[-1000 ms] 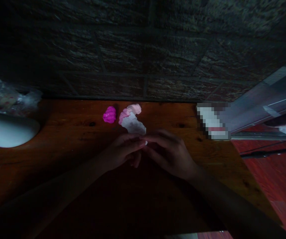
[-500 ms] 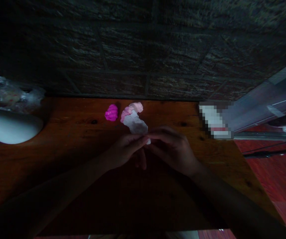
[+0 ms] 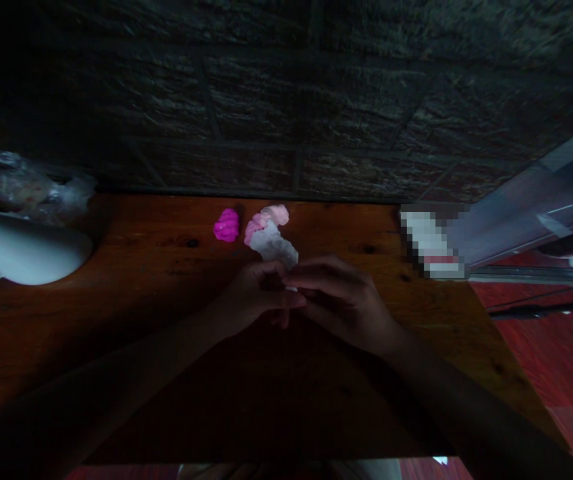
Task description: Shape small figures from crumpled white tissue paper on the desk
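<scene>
My left hand [image 3: 256, 297] and my right hand [image 3: 349, 300] meet over the wooden table, fingertips together. Between them is a small piece of white clay [image 3: 291, 289], mostly hidden by the fingers, which pinch it from both sides. Just beyond the hands lies a flattened, uneven white clay lump [image 3: 274, 245]. Touching its far edge are a pink clay lump [image 3: 254, 228] and a paler pink one [image 3: 277, 214]. A bright magenta clay lump [image 3: 226, 225] with a ridged surface sits apart, to their left.
The wooden table [image 3: 166, 267] meets a dark stone-patterned wall [image 3: 246, 100] at the back. At left stand a smooth white rounded object [image 3: 41, 253] and crumpled clear plastic [image 3: 61, 197]. A blurred-out white item [image 3: 431, 243] lies at right, beside a translucent panel [image 3: 526, 207].
My left thumb has shifted down and right, and the left fingers have bent more. The white piece is now more covered. The view has moved slightly.
</scene>
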The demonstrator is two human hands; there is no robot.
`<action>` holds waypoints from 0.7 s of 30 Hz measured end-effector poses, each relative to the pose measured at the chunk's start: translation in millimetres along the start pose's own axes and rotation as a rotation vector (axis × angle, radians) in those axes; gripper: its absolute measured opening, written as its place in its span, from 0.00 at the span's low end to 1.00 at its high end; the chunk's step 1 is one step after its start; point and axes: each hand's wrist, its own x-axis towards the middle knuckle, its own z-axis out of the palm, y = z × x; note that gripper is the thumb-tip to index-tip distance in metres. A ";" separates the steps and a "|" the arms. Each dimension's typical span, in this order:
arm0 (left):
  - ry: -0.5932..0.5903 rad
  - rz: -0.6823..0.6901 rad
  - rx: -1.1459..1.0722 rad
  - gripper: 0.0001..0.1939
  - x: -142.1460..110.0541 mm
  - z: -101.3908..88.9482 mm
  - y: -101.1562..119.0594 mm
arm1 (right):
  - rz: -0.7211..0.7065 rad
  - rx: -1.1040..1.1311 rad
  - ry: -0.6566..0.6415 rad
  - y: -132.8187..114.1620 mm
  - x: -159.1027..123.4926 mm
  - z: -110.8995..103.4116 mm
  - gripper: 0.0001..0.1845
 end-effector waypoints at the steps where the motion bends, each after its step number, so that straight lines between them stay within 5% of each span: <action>1: -0.005 -0.001 0.008 0.22 -0.2 -0.2 0.3 | 0.002 -0.003 -0.007 -0.4 0.2 -0.1 0.12; 15: -0.181 -0.029 0.027 0.20 0.8 -4.9 0.3 | 0.019 -0.051 0.018 0.6 -1.7 1.9 0.10; 21: -0.126 -0.023 0.013 0.15 0.5 -2.7 -1.0 | 0.074 -0.034 0.040 1.1 -2.4 3.3 0.07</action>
